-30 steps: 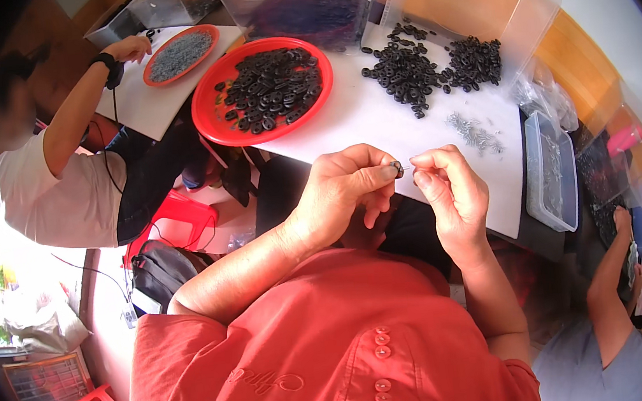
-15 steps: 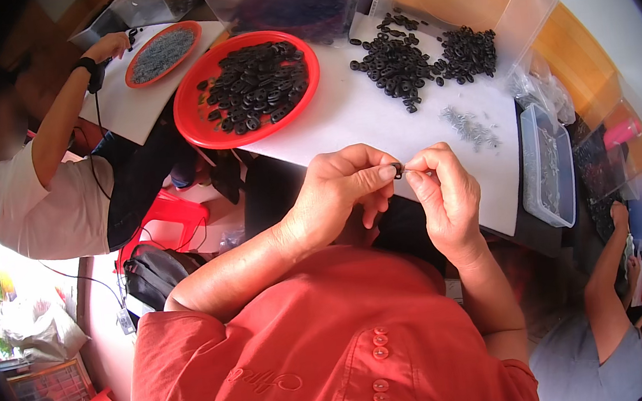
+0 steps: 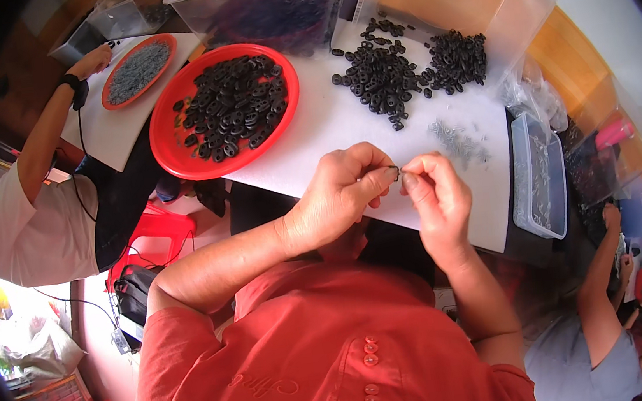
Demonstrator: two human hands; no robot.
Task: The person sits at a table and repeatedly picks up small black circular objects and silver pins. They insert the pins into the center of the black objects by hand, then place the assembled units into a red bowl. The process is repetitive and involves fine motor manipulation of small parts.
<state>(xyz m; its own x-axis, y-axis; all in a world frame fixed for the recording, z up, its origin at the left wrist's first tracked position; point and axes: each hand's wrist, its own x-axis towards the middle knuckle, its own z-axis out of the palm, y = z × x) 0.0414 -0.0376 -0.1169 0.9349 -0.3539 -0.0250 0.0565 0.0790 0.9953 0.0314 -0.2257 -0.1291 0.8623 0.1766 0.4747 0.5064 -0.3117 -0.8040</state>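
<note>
Above the table's front edge, my left hand [image 3: 342, 190] pinches a small black oval plastic piece [image 3: 395, 173] between thumb and forefinger. Fingers hide most of that piece. Facing it, my right hand [image 3: 440, 197] is closed in a pinch, its fingertips close against the piece. A thin metal pin seems to be between them, too small to see well. Beyond my hands lie a heap of black oval pieces [image 3: 378, 77], a second heap of smaller black pieces [image 3: 456, 59] and a scatter of thin silvery pins [image 3: 457, 141].
A red round tray [image 3: 167, 150] of black pieces stands left of my hands. Clear plastic bins [image 3: 263, 22] line the back; a clear box [image 3: 527, 206] of pins stands right. At left, a co-worker's hand [image 3: 91, 62] is near an orange plate [image 3: 114, 103]. Another person [image 3: 588, 360] sits at right.
The view has shifted slightly, so the table things appear further left and lower. My hands stay together, and the right fingertips are now closer to the black piece.
</note>
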